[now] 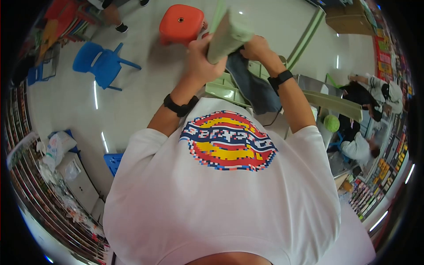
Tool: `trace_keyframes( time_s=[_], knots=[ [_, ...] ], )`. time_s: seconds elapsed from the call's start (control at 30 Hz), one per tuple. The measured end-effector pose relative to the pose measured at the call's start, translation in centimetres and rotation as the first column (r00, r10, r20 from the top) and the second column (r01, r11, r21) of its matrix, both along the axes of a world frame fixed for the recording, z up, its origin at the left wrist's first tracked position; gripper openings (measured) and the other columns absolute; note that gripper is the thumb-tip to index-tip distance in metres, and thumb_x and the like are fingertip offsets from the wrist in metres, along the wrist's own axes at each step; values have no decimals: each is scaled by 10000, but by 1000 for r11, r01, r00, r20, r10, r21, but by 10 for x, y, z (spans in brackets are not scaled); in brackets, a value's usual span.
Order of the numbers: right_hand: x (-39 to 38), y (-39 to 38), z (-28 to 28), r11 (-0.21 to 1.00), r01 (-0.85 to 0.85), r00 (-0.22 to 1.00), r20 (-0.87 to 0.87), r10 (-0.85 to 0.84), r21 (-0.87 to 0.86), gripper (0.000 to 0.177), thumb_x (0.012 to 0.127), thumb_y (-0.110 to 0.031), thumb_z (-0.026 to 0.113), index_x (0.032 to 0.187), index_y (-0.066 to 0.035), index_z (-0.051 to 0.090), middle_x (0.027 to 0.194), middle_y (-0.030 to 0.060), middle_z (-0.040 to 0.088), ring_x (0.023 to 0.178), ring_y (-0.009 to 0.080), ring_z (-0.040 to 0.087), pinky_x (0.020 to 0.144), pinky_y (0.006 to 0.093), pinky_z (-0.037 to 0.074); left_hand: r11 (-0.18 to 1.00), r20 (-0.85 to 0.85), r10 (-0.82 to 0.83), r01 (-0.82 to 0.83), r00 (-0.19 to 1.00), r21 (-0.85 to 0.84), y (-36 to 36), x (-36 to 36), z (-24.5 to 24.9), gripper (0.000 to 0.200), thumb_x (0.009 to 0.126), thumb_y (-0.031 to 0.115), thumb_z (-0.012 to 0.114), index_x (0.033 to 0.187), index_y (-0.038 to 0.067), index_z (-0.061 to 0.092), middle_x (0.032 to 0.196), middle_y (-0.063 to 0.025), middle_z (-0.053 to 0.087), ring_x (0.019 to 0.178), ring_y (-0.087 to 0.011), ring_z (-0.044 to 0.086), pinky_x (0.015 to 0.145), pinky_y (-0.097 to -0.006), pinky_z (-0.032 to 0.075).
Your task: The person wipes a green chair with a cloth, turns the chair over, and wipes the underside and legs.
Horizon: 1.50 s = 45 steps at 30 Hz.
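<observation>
A pale green panel-like piece (229,35) stands up in front of my chest. My left hand (204,61) is wrapped round its left side. My right hand (258,47) is closed at the piece's right edge, with its fingers on the upper end of a dark grey cloth (254,86). The cloth hangs down toward my shirt, over light green slatted parts (223,90). Some of my right fingertips are hidden.
Beyond my left hand is a red stool (181,23). A blue chair (102,64) stands further left. Long green rails (304,39) and a green ball-like object (331,123) are on the right. People (357,148) are near shelves at the far right.
</observation>
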State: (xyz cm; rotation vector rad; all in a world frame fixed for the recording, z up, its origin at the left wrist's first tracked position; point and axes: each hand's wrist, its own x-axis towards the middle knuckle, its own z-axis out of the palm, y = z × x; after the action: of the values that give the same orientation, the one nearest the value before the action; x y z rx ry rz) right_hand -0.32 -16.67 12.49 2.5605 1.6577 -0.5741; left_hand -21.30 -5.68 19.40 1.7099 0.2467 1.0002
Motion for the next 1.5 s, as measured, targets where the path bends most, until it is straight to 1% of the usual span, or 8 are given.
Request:
trace_keyframes(
  time_s=[0.13,0.33,0.4,0.53,0.8,1.1,1.17,1.5],
  knots=[
    [26,12,-41,921,-265,964,52,261,285,363,768,-86,724,1130,-119,714,1052,142,749,998,366,725,815,479,592,997,-54,-75,76,996,26,1,-1,3,192,777,10,668,966,-20,669,704,-163,633,588,-269,644,585,-316,490],
    [15,42,-20,988,-153,988,-5,154,22,317,716,-70,781,1028,-109,741,992,137,759,965,367,728,785,466,586,996,16,-56,55,998,66,2,7,3,184,775,-2,655,958,-26,653,692,-159,612,564,-278,600,569,-320,471],
    [28,27,-52,888,10,914,-364,178,459,316,695,-107,836,991,-78,729,963,126,759,954,363,720,785,467,574,997,2,-37,37,999,64,2,5,4,198,775,-2,655,971,-28,658,695,-156,617,574,-270,612,576,-318,477],
    [5,16,-21,902,151,942,-337,-6,405,355,688,-139,870,995,-66,709,974,113,759,951,355,712,794,467,566,999,-12,1,-1,1000,-49,6,5,-2,246,775,-5,663,1019,-30,677,724,-150,658,619,-244,663,612,-311,506],
    [30,27,-39,874,-383,922,67,381,299,446,748,-166,823,1175,-138,695,1021,135,748,1000,375,723,789,490,599,999,52,-2,4,999,-49,-7,16,7,59,789,-14,645,840,-15,616,631,-54,584,550,-116,544,543,-297,453],
    [41,5,-4,961,-237,971,-4,240,144,275,802,-88,721,1075,-121,726,1046,162,739,1001,393,714,824,504,588,999,27,37,-36,999,-8,-1,18,10,141,779,-20,643,919,-14,634,648,-66,590,564,-119,546,560,-296,457],
    [47,-12,-22,974,-168,986,10,168,153,288,795,-94,740,1081,-119,725,1034,160,743,994,390,714,823,500,586,999,-15,17,-16,1000,43,3,16,8,155,784,12,681,938,7,660,706,-166,639,628,-355,664,582,-349,495],
    [42,-23,-11,963,32,970,-241,35,268,316,742,-116,832,1040,-76,736,933,136,758,911,372,715,788,461,569,996,-56,-77,75,995,-47,6,12,7,192,775,7,679,967,-10,684,713,-149,642,594,-296,626,593,-314,492]
  ],
)
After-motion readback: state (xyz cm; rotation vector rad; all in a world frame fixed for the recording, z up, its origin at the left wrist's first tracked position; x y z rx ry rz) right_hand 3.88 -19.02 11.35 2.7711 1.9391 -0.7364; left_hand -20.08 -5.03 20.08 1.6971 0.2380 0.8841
